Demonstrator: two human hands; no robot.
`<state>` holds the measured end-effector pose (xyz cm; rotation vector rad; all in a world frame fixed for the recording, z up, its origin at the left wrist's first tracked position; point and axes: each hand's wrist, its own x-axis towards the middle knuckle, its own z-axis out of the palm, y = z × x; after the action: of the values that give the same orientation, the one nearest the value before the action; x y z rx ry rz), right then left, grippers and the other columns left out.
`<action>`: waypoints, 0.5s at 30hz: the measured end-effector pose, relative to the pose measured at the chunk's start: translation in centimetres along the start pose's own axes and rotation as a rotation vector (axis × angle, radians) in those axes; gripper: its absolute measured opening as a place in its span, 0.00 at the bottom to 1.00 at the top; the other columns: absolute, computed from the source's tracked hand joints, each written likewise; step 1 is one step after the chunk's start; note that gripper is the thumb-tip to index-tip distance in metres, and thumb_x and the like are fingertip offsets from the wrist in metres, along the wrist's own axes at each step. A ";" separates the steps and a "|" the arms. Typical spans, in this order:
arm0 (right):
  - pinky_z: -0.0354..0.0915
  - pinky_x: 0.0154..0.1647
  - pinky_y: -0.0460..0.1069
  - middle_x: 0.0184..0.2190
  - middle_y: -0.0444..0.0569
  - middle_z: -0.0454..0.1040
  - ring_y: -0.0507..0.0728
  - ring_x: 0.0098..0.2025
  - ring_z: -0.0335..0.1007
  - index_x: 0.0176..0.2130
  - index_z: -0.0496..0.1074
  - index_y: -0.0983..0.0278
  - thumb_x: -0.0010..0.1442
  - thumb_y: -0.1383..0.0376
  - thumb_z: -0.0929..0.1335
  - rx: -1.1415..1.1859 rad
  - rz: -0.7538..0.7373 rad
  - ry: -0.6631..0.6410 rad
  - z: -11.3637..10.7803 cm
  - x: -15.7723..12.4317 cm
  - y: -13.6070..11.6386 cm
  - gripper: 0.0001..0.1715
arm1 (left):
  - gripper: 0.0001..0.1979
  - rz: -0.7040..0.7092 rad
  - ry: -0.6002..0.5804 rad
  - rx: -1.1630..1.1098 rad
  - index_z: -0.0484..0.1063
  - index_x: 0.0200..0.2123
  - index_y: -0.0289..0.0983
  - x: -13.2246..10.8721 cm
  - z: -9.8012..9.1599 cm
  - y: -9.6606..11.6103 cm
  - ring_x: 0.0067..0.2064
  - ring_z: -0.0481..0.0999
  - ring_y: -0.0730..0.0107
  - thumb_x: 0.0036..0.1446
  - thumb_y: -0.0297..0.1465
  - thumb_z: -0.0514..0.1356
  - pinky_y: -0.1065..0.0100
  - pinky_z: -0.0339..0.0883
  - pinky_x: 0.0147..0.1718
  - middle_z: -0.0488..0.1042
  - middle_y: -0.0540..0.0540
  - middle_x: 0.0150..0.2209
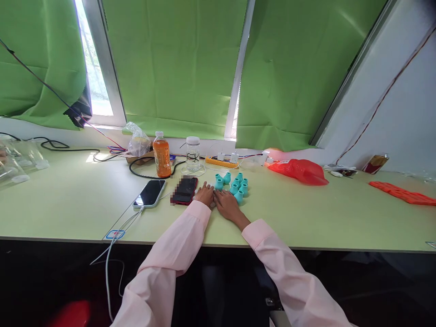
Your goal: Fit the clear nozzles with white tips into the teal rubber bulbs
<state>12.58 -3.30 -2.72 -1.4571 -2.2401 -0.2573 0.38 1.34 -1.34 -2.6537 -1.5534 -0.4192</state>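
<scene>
My left hand (205, 195) rests low over the table beside a dark phone with a red edge (185, 190). Its fingers point forward, and small whitish pieces, too unclear to name, show around and partly under it. My right hand (226, 204) lies close against it, fingers stretched out toward the left hand; I see nothing held in it. Just beyond and to the right of my right hand stands a cluster of several small teal vase-shaped pieces (234, 187) with narrow necks. The nearest teal piece (239, 196) is beside my right hand's knuckles.
Left of the hands lies a white-edged phone (150, 193) with a cable over the table edge. Behind stand an orange drink bottle (161, 156), a clear jar (193, 156) and a yellow power strip (221, 162). Rightward are a red plastic bag (299, 171) and an orange-red piece (402, 193).
</scene>
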 end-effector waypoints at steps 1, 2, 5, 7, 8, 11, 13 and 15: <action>0.50 0.52 0.55 0.49 0.53 0.65 0.59 0.51 0.57 0.50 0.61 0.66 0.62 0.62 0.52 0.008 -0.003 0.010 0.0 0.0 0.0 0.22 | 0.16 0.010 -0.007 -0.010 0.61 0.47 0.34 0.0 0.1 0.0 0.50 0.62 0.60 0.55 0.32 0.52 0.52 0.57 0.46 0.62 0.42 0.49; 0.50 0.52 0.54 0.48 0.53 0.66 0.58 0.52 0.57 0.50 0.61 0.66 0.62 0.61 0.52 0.017 -0.007 0.019 0.0 0.0 0.0 0.22 | 0.15 0.021 -0.015 -0.022 0.61 0.47 0.33 0.1 0.2 -0.1 0.51 0.61 0.60 0.55 0.30 0.52 0.52 0.57 0.47 0.62 0.42 0.49; 0.51 0.52 0.54 0.47 0.52 0.67 0.58 0.51 0.57 0.48 0.63 0.65 0.61 0.60 0.54 0.039 -0.028 0.039 -0.1 0.0 -0.1 0.21 | 0.16 0.047 -0.032 -0.062 0.62 0.47 0.33 0.2 0.4 -0.3 0.55 0.55 0.58 0.52 0.22 0.53 0.56 0.55 0.49 0.63 0.40 0.49; 0.52 0.51 0.53 0.45 0.51 0.68 0.57 0.50 0.59 0.46 0.64 0.65 0.61 0.61 0.54 0.054 -0.044 0.045 -0.1 0.0 -0.1 0.20 | 0.18 0.054 -0.034 -0.093 0.62 0.47 0.34 0.3 0.4 -0.4 0.56 0.54 0.59 0.51 0.19 0.53 0.58 0.55 0.50 0.63 0.40 0.49; 0.52 0.50 0.53 0.45 0.51 0.69 0.57 0.49 0.59 0.46 0.65 0.65 0.61 0.61 0.54 0.060 -0.052 0.048 -0.2 -0.1 -0.2 0.19 | 0.18 0.056 -0.031 -0.110 0.63 0.46 0.35 0.3 0.4 -0.5 0.56 0.55 0.59 0.51 0.20 0.53 0.58 0.55 0.50 0.64 0.40 0.48; 0.53 0.50 0.53 0.44 0.52 0.69 0.56 0.49 0.60 0.45 0.65 0.64 0.60 0.61 0.56 0.075 -0.064 0.053 -0.2 -0.1 -0.1 0.18 | 0.15 0.042 -0.002 -0.158 0.62 0.46 0.35 0.4 0.3 -0.6 0.51 0.61 0.61 0.55 0.27 0.53 0.55 0.58 0.47 0.63 0.42 0.48; 0.53 0.49 0.54 0.45 0.53 0.68 0.57 0.49 0.59 0.46 0.65 0.64 0.59 0.60 0.57 0.078 -0.065 0.054 -0.2 -0.1 -0.1 0.18 | 0.15 0.016 0.033 -0.188 0.62 0.46 0.35 0.5 0.1 -0.6 0.48 0.65 0.63 0.56 0.32 0.52 0.55 0.61 0.45 0.63 0.42 0.48; 0.53 0.49 0.54 0.46 0.53 0.67 0.58 0.50 0.59 0.47 0.64 0.64 0.59 0.59 0.58 0.076 -0.061 0.054 -0.1 -0.2 0.0 0.19 | 0.15 -0.017 0.068 -0.215 0.62 0.46 0.35 0.5 -0.2 -0.6 0.45 0.66 0.65 0.56 0.33 0.52 0.57 0.63 0.42 0.63 0.42 0.47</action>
<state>12.63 -3.47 -2.71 -1.3294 -2.2283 -0.2261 0.06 2.01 -1.11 -2.7477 -1.5958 -0.7086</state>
